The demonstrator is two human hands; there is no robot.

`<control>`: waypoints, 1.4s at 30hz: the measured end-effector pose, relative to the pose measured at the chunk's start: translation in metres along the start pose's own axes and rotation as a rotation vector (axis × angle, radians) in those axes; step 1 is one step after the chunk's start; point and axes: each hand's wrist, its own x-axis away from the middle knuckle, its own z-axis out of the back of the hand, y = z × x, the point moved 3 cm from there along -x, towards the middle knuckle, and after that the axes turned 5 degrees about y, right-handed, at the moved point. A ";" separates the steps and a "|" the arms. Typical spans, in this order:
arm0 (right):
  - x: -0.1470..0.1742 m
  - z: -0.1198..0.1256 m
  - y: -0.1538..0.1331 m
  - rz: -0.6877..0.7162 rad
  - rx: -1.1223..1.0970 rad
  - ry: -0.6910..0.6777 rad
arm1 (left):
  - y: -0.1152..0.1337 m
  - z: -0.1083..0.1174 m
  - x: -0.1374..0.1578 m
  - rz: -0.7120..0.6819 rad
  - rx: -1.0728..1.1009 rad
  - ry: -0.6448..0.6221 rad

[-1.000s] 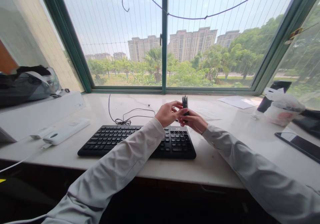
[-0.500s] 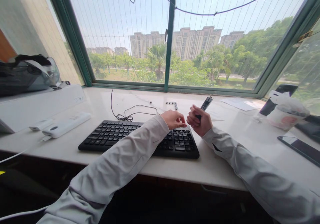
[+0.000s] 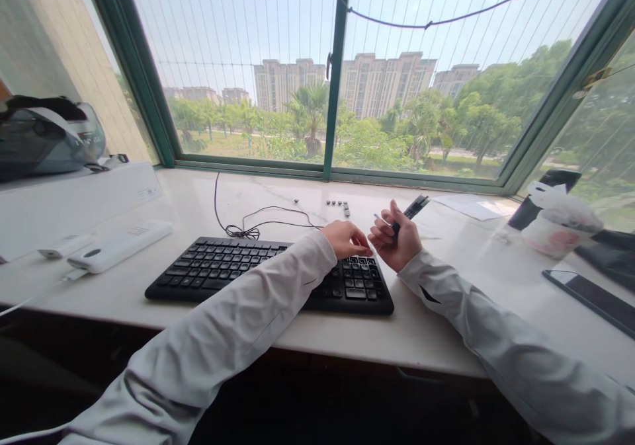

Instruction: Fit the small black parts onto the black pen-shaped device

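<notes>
The black keyboard (image 3: pixel 218 266) lies across the white desk, its number pad showing at the right end. Over its upper right part is my left hand (image 3: pixel 347 239), fingers bent and brought together near the top row; whatever is between the fingertips is too small to make out. Close by on the right, my right hand (image 3: pixel 401 239) is closed around a slim dark tool (image 3: pixel 415 207) that points up and right. A thin white stick (image 3: pixel 381 217) also pokes out at its fingers. Several small dark keycaps (image 3: pixel 340 203) sit in a row behind the keyboard.
A coiled black cable (image 3: pixel 243 231) lies behind the keyboard. To the left are a white power bank (image 3: pixel 119 246) and a white box (image 3: pixel 79 207) with a bag on it. At right are a phone (image 3: pixel 590 296), a plastic-wrapped cup (image 3: pixel 558 227) and papers (image 3: pixel 473 205).
The white stick now shows at my right hand, and the dark tool leans further right. My left hand stays almost in place. The whole view has shifted slightly.
</notes>
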 end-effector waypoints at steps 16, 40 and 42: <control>-0.005 0.019 0.025 0.065 0.204 0.188 | -0.014 0.003 0.000 -0.015 -0.103 -0.157; 0.013 -0.004 0.026 0.044 0.344 0.023 | -0.019 0.020 0.003 0.165 -0.316 0.003; 0.016 -0.008 0.028 0.057 0.390 -0.022 | -0.019 0.020 0.003 0.166 -0.328 0.009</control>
